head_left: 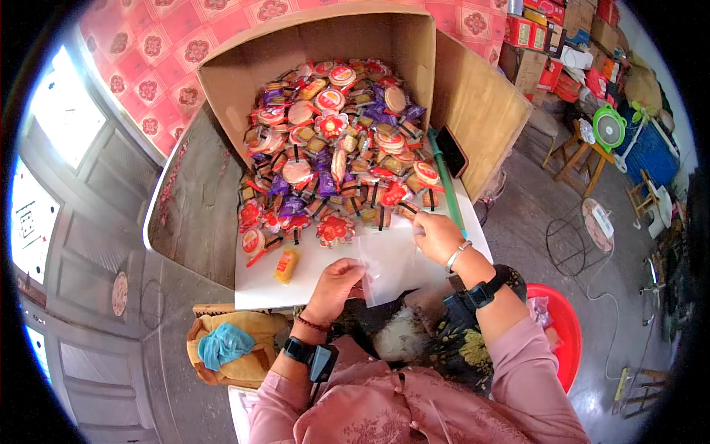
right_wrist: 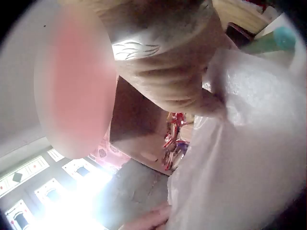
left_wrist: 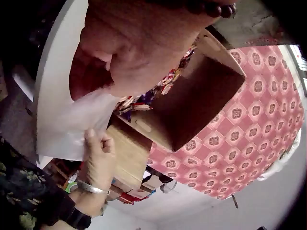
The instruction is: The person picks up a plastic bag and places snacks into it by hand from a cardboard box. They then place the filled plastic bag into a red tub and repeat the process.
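Observation:
Between both hands stretches a flat, see-through plastic bag (head_left: 387, 272), over the front edge of the white table. My left hand (head_left: 334, 287) pinches its left side. At the upper right corner, my right hand (head_left: 439, 238) grips it between thumb and fingers. The right wrist view shows the bag (right_wrist: 249, 158) large and creased below the right hand (right_wrist: 177, 81). Behind the hands, a big heap of wrapped snacks (head_left: 336, 163) spills from a cardboard box (head_left: 229, 96). One yellow wrapped snack (head_left: 286, 265) lies apart, left of the left hand.
Right of the heap, a green stick (head_left: 446, 185) and a dark phone (head_left: 451, 150) lie along the box flap (head_left: 484, 111). A red basin (head_left: 566, 348) stands low on the right. At lower left, a blue cloth (head_left: 224, 345) rests on a tan cushion (head_left: 255, 366).

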`<state>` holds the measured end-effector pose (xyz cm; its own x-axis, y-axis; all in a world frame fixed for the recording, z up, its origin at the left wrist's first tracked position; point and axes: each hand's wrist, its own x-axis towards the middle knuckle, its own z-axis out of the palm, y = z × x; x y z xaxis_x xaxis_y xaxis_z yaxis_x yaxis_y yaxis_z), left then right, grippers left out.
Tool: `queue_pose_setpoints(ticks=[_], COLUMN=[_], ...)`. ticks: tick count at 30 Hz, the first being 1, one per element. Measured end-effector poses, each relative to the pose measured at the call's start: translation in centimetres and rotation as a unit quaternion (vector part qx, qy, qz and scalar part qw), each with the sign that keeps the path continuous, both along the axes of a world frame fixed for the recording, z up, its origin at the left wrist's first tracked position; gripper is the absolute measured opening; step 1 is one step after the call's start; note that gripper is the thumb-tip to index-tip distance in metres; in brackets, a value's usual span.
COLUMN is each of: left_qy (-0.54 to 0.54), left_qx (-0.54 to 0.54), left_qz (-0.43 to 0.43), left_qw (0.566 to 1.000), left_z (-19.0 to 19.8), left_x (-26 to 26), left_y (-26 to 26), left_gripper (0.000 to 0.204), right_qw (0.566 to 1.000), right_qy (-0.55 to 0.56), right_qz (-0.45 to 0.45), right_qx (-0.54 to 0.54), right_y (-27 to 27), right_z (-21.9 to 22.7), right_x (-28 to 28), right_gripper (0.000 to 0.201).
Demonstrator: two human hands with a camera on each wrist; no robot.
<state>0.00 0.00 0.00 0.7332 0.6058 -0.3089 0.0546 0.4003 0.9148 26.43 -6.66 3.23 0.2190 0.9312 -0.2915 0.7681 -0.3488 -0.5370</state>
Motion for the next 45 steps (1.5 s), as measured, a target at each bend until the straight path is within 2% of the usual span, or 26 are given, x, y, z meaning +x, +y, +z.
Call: queue_pose_setpoints(ticks=[2, 3, 4, 5, 6, 8, 9, 10, 11, 12, 14, 18, 20, 26, 33, 38, 41, 45], left_qy=[0.001, -0.009, -0.014, -0.019, -0.019, -0.031, -0.031, -0.033, -0.034, -0.033, -0.033, -0.046, -0.043, -0.032, -0.028, -0.067, -0.086, -0.094], left_qx=[-0.004, -0.009, -0.024, -0.039, -0.040, -0.046, -0.047, -0.055, -0.063, -0.063, -0.046, -0.056, -0.054, -0.053, -0.054, -0.102, -0.094, -0.097], left_qz=[0.016, 0.016, 0.031, 0.046, 0.046, 0.055, 0.057, 0.060, 0.063, 0.064, 0.068, 0.080, 0.084, 0.084, 0.088, 0.083, 0.065, 0.063], left_qw=[1.000, 1.000, 0.999, 0.998, 0.998, 0.997, 0.997, 0.996, 0.995, 0.995, 0.996, 0.994, 0.994, 0.995, 0.994, 0.989, 0.990, 0.989], left_z=[-0.8, -1.8, -2.4, -2.9, -3.0, -3.1, -3.3, -3.4, -3.4, -3.6, -3.8, -3.9, -4.5, -4.8, -4.1, -4.0, -4.3, -5.0], left_x=[0.5, 2.1, 2.6, 2.9, 3.2, 3.3, 3.6, 3.9, 4.1, 4.2, 4.3, 5.0, 5.2, 5.6, 5.8, 5.5, 5.3, 5.4], left_y=[-0.3, -0.3, -0.4, -0.5, -0.6, -1.1, -1.2, -1.2, -1.2, -1.2, -1.2, -1.4, -1.1, -1.2, -1.7, -1.7, -1.5, -1.1], left_gripper=[0.018, 0.018, 0.018, 0.018, 0.018, 0.018, 0.018, 0.017, 0.017, 0.017, 0.018, 0.019, 0.020, 0.020, 0.020, 0.020, 0.020, 0.020], right_qw=[0.989, 0.988, 0.933, 0.836, 0.836, 0.844, 0.845, 0.924, 0.966, 0.966, 0.984, 0.988, 0.993, 0.993, 0.995, 0.990, 0.988, 0.986], right_qy=[-0.104, -0.114, -0.255, -0.383, -0.383, -0.292, -0.292, -0.130, 0.037, 0.038, 0.089, 0.087, 0.053, 0.037, 0.038, 0.089, 0.085, 0.083], right_qz=[-0.041, -0.040, -0.068, -0.093, -0.092, -0.076, -0.074, -0.047, -0.018, -0.018, 0.036, 0.047, 0.044, 0.030, 0.014, 0.007, 0.008, -0.015], right_qx=[0.100, 0.097, 0.245, 0.382, 0.381, 0.443, 0.442, 0.356, 0.255, 0.255, 0.153, 0.121, 0.101, 0.107, 0.091, 0.105, 0.129, 0.142], right_y=[-0.2, -0.1, -0.1, 0.0, 0.1, 0.3, 0.4, 0.5, 0.5, 0.5, 0.5, 0.7, 0.9, 0.9, 0.8, 0.8, 0.9, 0.5], right_z=[-0.1, -0.1, 0.0, 0.1, 0.3, 0.8, 0.2, -0.9, -1.9, -2.3, -2.9, -4.1, -4.4, -4.1, -4.4, -4.7, -5.6, -4.3], right_x=[-0.7, 0.1, -0.2, -0.5, -0.8, -1.6, -1.9, -2.4, -2.8, -3.4, -4.4, -4.6, -4.4, -4.6, -4.1, -3.6, -3.4, -4.1], right_gripper=[0.029, 0.029, 0.027, 0.025, 0.025, 0.021, 0.021, 0.022, 0.024, 0.024, 0.027, 0.026, 0.022, 0.014, 0.014, 0.015, 0.015, 0.016])
